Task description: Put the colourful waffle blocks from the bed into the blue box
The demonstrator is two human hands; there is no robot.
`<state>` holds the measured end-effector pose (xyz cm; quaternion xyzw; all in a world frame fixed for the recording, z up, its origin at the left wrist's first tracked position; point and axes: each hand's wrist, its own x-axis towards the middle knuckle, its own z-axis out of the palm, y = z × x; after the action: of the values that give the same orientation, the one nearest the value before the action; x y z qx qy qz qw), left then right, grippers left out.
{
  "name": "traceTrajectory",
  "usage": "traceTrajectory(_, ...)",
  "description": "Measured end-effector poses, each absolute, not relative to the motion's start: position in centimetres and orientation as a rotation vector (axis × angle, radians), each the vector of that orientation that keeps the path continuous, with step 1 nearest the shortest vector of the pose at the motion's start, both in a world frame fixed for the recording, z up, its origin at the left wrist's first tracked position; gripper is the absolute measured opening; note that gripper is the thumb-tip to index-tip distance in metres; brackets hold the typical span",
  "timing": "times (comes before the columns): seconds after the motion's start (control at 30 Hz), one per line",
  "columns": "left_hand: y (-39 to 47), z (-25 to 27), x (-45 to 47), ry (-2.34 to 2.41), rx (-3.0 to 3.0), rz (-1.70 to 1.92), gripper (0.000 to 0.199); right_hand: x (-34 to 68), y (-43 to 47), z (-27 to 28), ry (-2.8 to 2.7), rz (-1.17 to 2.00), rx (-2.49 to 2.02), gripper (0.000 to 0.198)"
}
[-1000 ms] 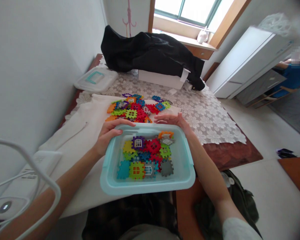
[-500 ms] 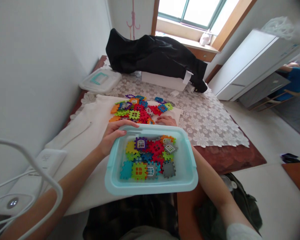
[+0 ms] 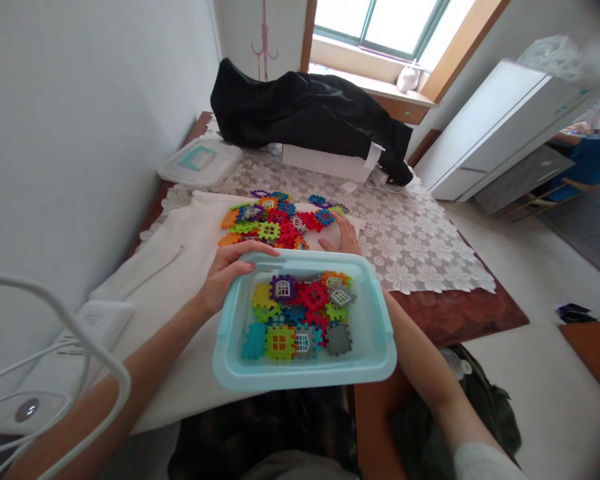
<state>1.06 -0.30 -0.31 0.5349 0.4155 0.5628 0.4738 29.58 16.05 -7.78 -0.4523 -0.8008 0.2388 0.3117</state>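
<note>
My left hand [image 3: 225, 275] is closed on the upper left rim of a light blue plastic bin [image 3: 380, 340], tilted toward me at the table's near side. Inside lie several square interlocking toy blocks [image 3: 313, 297] in red, lime, purple, grey and blue, some with white window grilles. Behind the bin, my right hand [image 3: 347, 235] is open, thumb and fingers apart, at the right side of a heap of loose blocks [image 3: 270, 230]. Its fingertips are close to a blue block [image 3: 325, 217]; I cannot tell if they touch it. The bin hides part of my right wrist.
A white cloth [image 3: 175, 233] lies under the heap, over a lace tablecloth [image 3: 415, 247]. A clear lid [image 3: 203, 163] is at the back left, near a white box [image 3: 325, 162] under black fabric [image 3: 305, 110]. White cables [image 3: 100, 350] and a power strip [image 3: 100, 323] sit left. Someone in blue is far right.
My right hand has moved forward and spread its fingers beside the heap. My left hand and the bin have stayed nearly still.
</note>
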Motion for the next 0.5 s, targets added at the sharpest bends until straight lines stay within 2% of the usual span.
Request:
traceTrajectory(0.23,-0.5,0.1,1.3,1.04,1.321,1.367,0.034,27.8,18.0,-7.7,-2.211,0.41,-1.342,0.083)
traceTrajectory(0.37,-0.5,0.1,1.1,1.061,1.345,1.357,0.034,26.9,18.6,-7.6,-2.229,0.379,-1.347,0.053)
traceTrajectory(0.5,-0.4,-0.1,1.1,1.04,1.36,1.36,0.035,28.2,18.8,-7.2,-2.012,0.653,-1.21,0.038)
